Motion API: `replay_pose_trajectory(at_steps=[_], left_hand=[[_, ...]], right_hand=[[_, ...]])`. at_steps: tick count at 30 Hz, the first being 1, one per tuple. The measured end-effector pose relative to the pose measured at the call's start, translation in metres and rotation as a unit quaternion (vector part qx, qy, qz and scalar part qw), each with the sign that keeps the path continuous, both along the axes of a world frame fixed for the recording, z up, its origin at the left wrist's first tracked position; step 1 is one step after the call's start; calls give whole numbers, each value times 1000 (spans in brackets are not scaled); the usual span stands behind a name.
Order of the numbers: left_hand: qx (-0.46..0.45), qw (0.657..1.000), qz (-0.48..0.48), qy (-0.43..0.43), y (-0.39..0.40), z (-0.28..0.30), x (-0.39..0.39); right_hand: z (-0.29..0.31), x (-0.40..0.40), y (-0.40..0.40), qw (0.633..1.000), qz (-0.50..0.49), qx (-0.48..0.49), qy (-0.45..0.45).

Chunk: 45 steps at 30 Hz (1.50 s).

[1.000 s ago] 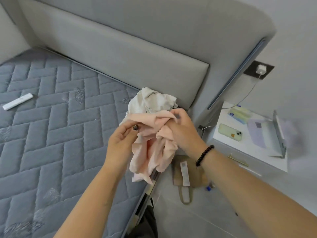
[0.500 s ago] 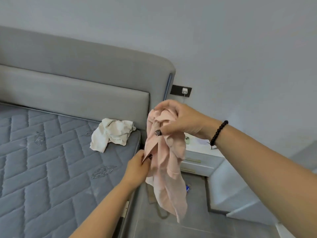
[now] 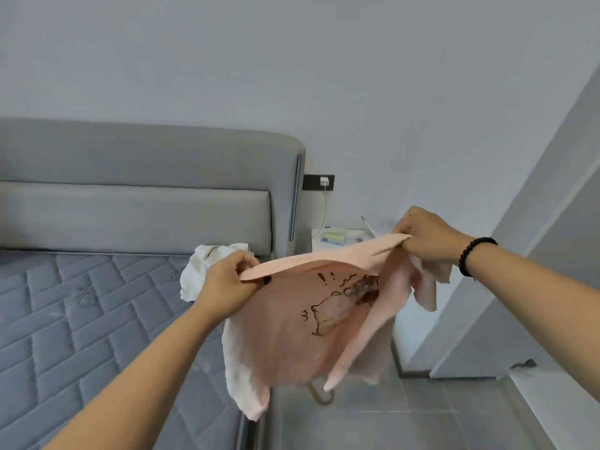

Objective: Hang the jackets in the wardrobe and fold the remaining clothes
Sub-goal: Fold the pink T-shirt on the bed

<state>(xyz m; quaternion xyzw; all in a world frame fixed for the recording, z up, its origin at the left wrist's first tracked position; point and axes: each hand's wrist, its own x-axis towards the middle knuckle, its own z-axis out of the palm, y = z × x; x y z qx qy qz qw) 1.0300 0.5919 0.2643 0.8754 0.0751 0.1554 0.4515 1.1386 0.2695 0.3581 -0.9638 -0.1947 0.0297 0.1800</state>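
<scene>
A pink T-shirt [image 3: 292, 332] with a brown cartoon print hangs spread in the air over the bed's right edge. My left hand [image 3: 230, 287] pinches its upper edge on the left. My right hand [image 3: 428, 235], with a black bead bracelet on the wrist, grips the same edge on the right, higher up. The shirt's lower part hangs loose below both hands. A crumpled cream garment [image 3: 201, 271] lies on the mattress by the headboard, partly hidden behind my left hand.
The grey quilted mattress [image 3: 81, 319] fills the left, with the padded grey headboard [image 3: 136, 196] behind it. A white bedside table [image 3: 337, 235] holding small items stands by the wall under a socket with a charger [image 3: 319, 182]. Grey floor tiles [image 3: 406, 417] lie to the right.
My hands have moved apart and pulled the bunched pink shirt open into a spread sheet showing its print. The view has also lifted toward the wall.
</scene>
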Motion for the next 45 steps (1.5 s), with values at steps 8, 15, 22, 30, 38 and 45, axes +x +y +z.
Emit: replay_pose_trajectory(at_steps=[8, 15, 22, 30, 38, 45], left_hand=[[-17, 994, 85, -73, 50, 31, -75], [-57, 976, 169, -126, 66, 69, -115], [-81, 924, 320, -192, 80, 107, -173], [-119, 901, 348, -230, 69, 129, -271], [-63, 878, 386, -275, 88, 146, -350], [36, 885, 399, -236, 124, 120, -337]], right_hand=[[17, -69, -9, 971, -131, 196, -47], [29, -114, 17, 925, -156, 342, -63], [45, -166, 45, 938, -25, 331, -101], [45, -242, 80, 937, 25, 346, -26], [16, -307, 112, 913, 93, 392, 59], [-30, -290, 157, 905, 128, 395, 86]])
